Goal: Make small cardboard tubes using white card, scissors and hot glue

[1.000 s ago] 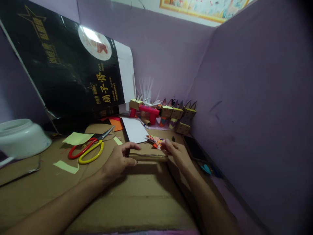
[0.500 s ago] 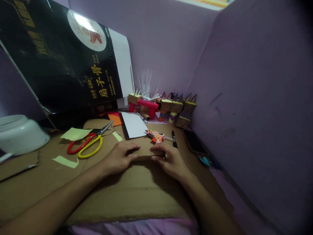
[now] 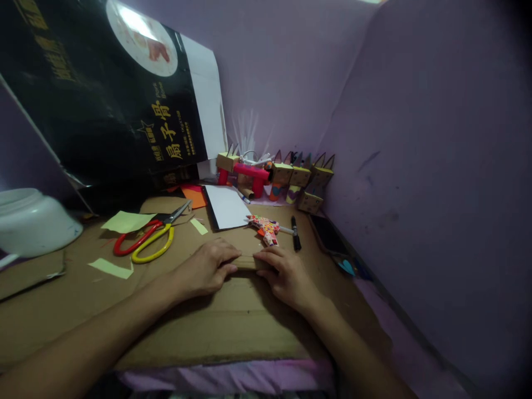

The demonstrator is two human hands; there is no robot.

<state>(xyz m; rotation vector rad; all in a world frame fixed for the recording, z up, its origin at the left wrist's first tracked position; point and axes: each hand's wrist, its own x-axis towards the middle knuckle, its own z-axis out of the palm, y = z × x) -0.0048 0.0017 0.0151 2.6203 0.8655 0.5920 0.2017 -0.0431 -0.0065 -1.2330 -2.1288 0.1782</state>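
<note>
Between my two hands is a narrow piece of cardboard, its ends hidden by my fingers. My left hand is closed on its left end, thumb at the near side and fingers over the far side. At the right end my right hand pinches it in the same way. Just beyond my hands lies a glue gun covered in a colourful pattern, with a pale stick at its back. A black marker lies to the right of it.
Red-and-yellow scissors lie left among yellow paper scraps. A white pad sits behind my hands. Several cardboard animal figures line the wall. A phone lies right, a white pot left, and a black box panel leans behind.
The cardboard piece showed a broader top face earlier and now looks narrower, with my fingertips pressed closer around it. The view has tilted slightly downward.
</note>
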